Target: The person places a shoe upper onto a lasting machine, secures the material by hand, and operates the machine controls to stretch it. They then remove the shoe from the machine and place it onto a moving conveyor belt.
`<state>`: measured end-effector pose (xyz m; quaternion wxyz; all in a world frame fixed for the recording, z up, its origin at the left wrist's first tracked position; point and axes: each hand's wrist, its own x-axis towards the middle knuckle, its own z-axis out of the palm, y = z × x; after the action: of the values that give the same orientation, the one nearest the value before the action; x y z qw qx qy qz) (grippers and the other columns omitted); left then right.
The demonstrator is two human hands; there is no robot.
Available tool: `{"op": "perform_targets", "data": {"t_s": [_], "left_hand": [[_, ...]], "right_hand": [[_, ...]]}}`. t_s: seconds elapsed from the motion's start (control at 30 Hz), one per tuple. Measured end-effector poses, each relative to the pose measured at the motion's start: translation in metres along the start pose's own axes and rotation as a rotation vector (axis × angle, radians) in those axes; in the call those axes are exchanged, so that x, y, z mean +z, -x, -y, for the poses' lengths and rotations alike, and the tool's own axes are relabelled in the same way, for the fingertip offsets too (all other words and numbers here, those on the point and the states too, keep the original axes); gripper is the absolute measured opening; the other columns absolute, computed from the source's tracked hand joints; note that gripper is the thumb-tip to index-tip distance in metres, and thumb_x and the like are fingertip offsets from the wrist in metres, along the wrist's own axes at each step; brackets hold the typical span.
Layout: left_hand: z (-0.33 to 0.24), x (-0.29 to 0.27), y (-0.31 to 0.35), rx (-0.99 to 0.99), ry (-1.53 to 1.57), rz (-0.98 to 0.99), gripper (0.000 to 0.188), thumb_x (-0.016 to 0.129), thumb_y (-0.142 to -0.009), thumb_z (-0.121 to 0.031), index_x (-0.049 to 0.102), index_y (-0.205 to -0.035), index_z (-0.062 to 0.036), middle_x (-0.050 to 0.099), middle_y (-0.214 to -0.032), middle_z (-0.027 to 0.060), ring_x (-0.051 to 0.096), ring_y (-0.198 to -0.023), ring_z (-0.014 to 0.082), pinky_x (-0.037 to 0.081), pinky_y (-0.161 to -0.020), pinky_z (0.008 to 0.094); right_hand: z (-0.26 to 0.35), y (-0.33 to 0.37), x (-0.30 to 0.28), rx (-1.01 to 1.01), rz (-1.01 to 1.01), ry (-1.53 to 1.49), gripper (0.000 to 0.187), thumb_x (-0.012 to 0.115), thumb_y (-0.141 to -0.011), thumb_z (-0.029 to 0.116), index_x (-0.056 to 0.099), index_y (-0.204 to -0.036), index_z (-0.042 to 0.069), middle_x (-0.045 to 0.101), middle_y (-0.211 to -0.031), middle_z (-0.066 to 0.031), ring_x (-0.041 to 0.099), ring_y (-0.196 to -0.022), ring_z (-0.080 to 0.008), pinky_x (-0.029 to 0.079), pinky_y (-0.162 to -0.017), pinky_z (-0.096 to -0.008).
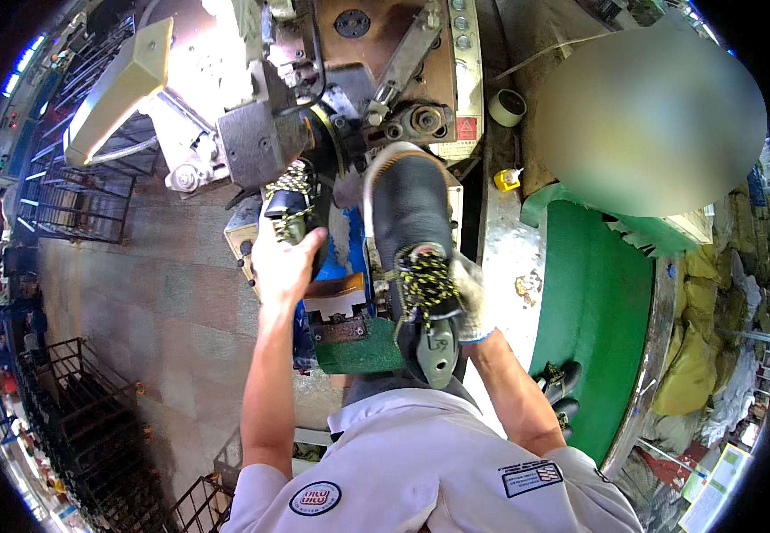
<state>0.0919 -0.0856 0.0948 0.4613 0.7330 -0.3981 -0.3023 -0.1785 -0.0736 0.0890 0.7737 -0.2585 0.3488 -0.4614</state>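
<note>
My gloved right hand (472, 298) grips a black lace-up shoe (411, 200) by its side near the heel. Yellow-and-black laces are bundled over its opening, and a grey-green shoe last (435, 355) sticks out at the heel end. Its toe, edged with a pale and brown rim, points away from me toward the machine (265, 133). My bare left hand (283, 266) is closed around the heel end of a second black shoe (292, 197) with similar laces. That shoe's toe is hidden under the machine head.
A green-topped bench (594, 302) runs along the right, with more black shoes (562, 382) at its near left edge. A roll of tape (507, 107) lies beside the machine. Dark metal racks (74, 400) stand at left. Yellow sacks (691, 355) are piled far right.
</note>
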Motion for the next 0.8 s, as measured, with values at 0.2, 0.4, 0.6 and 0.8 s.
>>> {"op": "perform_targets", "data": {"t_s": [0.2, 0.4, 0.6, 0.8], "left_hand": [[0.03, -0.102, -0.018, -0.093, 0.27, 0.373, 0.073, 0.073, -0.076, -0.007, 0.051, -0.145, 0.0028, 0.057, -0.143, 0.021, 0.051, -0.137, 0.0291, 0.04, -0.114, 0.0416], [0.006, -0.034, -0.066, -0.146, 0.614, 0.36, 0.055, 0.075, -0.089, -0.01, 0.056, -0.137, 0.0072, 0.069, -0.117, 0.016, 0.067, -0.093, 0.0153, 0.055, -0.079, 0.0249], [0.023, -0.026, -0.092, -0.145, 0.727, 0.191, 0.053, 0.072, -0.084, 0.004, 0.055, -0.134, 0.0101, 0.071, -0.114, 0.0177, 0.071, -0.092, 0.0193, 0.06, -0.079, 0.0267], [0.037, -0.018, -0.089, -0.112, 0.79, 0.065, 0.056, 0.068, -0.086, 0.007, 0.049, -0.138, 0.0118, 0.067, -0.125, 0.0214, 0.071, -0.102, 0.0204, 0.058, -0.085, 0.0252]], "right_hand": [[-0.026, -0.035, 0.035, 0.06, -0.046, -0.095, 0.047, 0.064, -0.1, 0.024, 0.052, -0.136, -0.005, 0.068, -0.114, -0.0106, 0.068, -0.099, -0.0177, 0.057, -0.088, -0.0321], [-0.04, -0.081, 0.08, 0.077, 0.014, -0.015, 0.052, 0.061, -0.101, 0.023, 0.049, -0.145, -0.001, 0.063, -0.129, -0.0092, 0.062, -0.112, -0.0148, 0.05, -0.099, -0.0306], [-0.05, -0.122, 0.089, -0.028, -0.014, 0.018, 0.053, 0.066, -0.099, 0.026, 0.053, -0.141, -0.002, 0.064, -0.129, -0.0078, 0.06, -0.113, -0.0141, 0.047, -0.1, -0.0294], [-0.083, -0.149, 0.099, -0.273, -0.094, 0.236, 0.052, 0.065, -0.099, 0.026, 0.056, -0.137, -0.007, 0.066, -0.125, -0.0123, 0.06, -0.11, -0.0151, 0.048, -0.098, -0.0292]]}}
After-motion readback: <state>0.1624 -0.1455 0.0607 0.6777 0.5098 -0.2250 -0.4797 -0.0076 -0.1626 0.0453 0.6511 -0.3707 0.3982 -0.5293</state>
